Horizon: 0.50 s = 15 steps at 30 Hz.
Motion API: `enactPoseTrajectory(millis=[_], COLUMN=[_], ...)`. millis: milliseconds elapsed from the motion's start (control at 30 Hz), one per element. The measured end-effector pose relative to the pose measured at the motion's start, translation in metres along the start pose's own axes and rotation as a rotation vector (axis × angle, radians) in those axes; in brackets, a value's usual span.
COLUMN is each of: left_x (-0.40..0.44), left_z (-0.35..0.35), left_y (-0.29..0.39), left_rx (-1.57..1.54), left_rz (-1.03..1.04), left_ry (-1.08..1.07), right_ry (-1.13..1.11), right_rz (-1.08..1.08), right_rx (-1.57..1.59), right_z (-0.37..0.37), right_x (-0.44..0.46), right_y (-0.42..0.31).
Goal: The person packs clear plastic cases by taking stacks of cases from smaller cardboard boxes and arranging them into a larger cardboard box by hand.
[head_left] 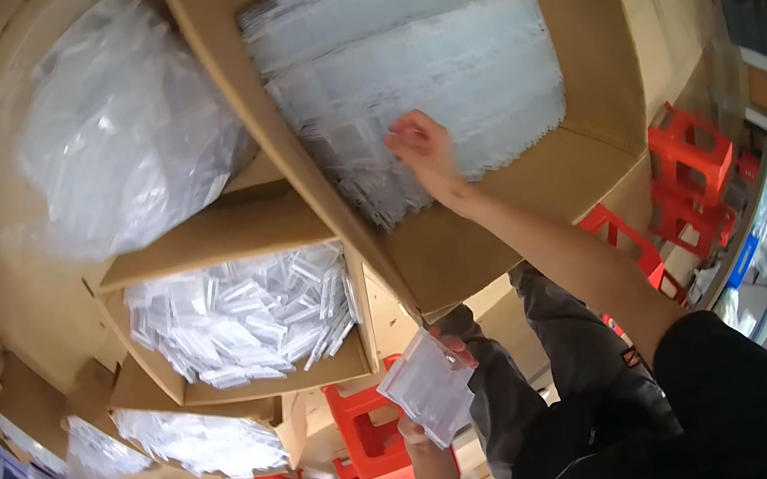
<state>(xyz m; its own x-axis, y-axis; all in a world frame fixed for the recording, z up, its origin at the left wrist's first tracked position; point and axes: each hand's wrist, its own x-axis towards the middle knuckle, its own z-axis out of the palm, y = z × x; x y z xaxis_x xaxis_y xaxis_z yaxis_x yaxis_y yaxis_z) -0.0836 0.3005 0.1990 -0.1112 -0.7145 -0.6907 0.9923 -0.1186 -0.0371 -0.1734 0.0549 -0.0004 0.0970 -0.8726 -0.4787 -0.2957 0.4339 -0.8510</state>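
My left hand (458, 349) is closed around the edge of a flat clear plastic packet (431, 389), held low in front of my legs. Whether it is one piece or several stacked together, I cannot tell. Above the large cardboard box (440, 271), my right hand (421, 142) has its fingers curled together, close to rows of flat clear plastic pieces (467, 73). These pieces stand packed on edge, with some looser and tilted ones at the near left end. Anything between my right fingertips is too small to make out.
Left of the large box sits a smaller carton (252, 390) of loose clear plastic pieces. Behind it lies a big clear bag (127, 130) of similar pieces. Another filled carton (204, 442) stands lower left. Red stools (371, 434) are below and to the right (689, 153), near a shelf rack (760, 247).
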Motion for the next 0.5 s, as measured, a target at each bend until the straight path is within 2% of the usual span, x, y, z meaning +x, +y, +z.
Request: enactPoseTrajectory(millis=[33,100,133,167,233,333,367,433,467,500], left_x=[-0.006,-0.02,-0.032,-0.045,-0.066,-0.088,-0.095,-0.098,-0.097,-0.098], left_z=[-0.002,-0.018,-0.025,-0.036,-0.05,-0.074,-0.069,-0.077,-0.085,-0.091], left_y=[-0.001,-0.004,-0.005,-0.007,-0.015,-0.025,-0.021,-0.02,-0.02,-0.019], left_rx=[-0.039,-0.115,-0.124,-0.133,-0.245,-0.316,-0.343,-0.427,-0.463,-0.48], left_rz=[0.028,0.104,0.144,0.181,0.268,0.36,0.364,0.379,0.396,0.391], left_ry=[0.01,0.054,0.07,0.086,-0.044,-0.166,-0.1,-0.097,-0.154,-0.164], right_ry=[-0.044,-0.254,-0.458,-0.654,-0.937,-1.031,-1.053,-0.858,-0.843,-0.95], right_rz=[-0.06,-0.239,-0.397,-0.424,-0.407,-0.622,-0.66,-0.752,-0.756,-0.592], right_rx=[0.068,-0.135,-0.208,-0.313,-0.494,-0.962,-1.143,-1.602,-1.63,-1.728], right_z=[-0.004,0.0,0.007,0.019,0.065,0.147,0.173,0.201,0.205,0.206], right_x=[-0.029,-0.089,-0.112,-0.132,-0.16,-0.181,-0.182,-0.173,-0.164,-0.162], right_y=[-0.034,-0.094,-0.114,-0.125,-0.136,-0.047,-0.02,0.065,0.083,0.102])
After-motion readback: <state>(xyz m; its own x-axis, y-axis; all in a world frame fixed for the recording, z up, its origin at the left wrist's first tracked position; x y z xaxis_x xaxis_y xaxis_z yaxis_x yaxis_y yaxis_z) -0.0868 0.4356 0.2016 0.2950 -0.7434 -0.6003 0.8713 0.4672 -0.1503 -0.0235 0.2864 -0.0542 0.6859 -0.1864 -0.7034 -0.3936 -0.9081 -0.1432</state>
